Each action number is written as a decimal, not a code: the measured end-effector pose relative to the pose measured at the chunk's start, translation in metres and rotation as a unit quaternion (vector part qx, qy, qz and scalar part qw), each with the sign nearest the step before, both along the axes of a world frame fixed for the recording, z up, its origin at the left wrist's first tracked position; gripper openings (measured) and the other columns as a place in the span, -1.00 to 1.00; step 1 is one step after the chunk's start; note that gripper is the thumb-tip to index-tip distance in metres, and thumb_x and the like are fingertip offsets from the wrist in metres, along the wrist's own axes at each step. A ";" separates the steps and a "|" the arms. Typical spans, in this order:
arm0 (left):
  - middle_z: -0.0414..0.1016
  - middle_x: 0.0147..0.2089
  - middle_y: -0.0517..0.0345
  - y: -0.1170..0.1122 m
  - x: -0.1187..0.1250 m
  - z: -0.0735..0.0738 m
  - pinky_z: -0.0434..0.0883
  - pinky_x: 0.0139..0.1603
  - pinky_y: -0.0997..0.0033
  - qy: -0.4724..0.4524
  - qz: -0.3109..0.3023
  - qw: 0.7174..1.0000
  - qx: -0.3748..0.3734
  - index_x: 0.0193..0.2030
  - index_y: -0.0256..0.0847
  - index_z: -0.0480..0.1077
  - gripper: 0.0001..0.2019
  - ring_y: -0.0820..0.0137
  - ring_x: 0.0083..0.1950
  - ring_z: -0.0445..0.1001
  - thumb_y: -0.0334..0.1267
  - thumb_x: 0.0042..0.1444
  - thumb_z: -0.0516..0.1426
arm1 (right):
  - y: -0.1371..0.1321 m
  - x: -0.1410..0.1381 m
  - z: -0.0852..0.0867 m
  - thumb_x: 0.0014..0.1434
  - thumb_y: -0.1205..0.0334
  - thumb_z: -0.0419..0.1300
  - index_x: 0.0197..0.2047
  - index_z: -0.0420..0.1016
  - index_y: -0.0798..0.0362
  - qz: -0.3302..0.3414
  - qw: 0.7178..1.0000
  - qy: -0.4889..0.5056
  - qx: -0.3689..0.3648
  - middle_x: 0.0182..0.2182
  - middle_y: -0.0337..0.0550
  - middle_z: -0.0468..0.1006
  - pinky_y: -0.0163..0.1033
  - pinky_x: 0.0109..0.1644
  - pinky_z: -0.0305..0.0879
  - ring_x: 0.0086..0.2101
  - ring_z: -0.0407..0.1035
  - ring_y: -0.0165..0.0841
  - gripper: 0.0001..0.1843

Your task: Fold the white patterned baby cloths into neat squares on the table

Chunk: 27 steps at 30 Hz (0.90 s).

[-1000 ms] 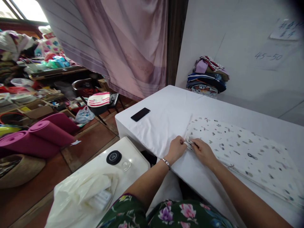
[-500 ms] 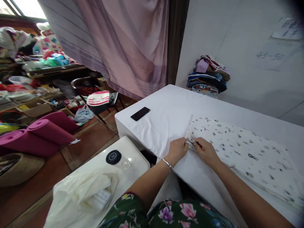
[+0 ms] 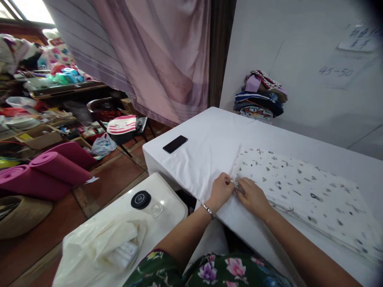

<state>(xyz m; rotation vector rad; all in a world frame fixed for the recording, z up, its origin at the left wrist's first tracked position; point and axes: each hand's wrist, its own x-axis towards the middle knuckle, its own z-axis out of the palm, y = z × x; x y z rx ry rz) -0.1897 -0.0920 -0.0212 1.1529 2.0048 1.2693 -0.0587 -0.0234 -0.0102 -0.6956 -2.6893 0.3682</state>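
Note:
A folded white cloth printed with small grey-green figures lies flat on the white-covered table. At its near left corner my left hand pinches the cloth's edge between thumb and fingers. My right hand is close beside it, fingers closed on the same corner. The bit of cloth between my hands is bunched, and my fingers partly hide it. A bracelet circles my left wrist.
A black phone rests on the table's left part. Folded clothes are stacked by the wall. On a lower white stand are a black-lidded jar and a plastic bag. Pink rolled mats lie on the floor.
My right hand has turned flatter over the cloth's corner, its fingers now lying closer to my left fingertips. The view has shifted slightly. The cloth stays in place.

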 end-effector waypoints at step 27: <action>0.50 -0.27 0.02 0.010 -0.014 0.007 0.27 -0.24 0.37 0.255 -0.039 0.953 -0.157 0.04 -0.20 0.21 -0.68 0.24 -0.23 0.47 -0.18 0.18 -0.03 | 0.015 0.130 -0.024 0.21 0.19 -0.01 -0.02 0.44 0.02 -0.064 0.996 0.035 0.057 -0.07 0.00 0.47 -0.02 0.03 0.26 -0.05 0.32 -0.18 -0.67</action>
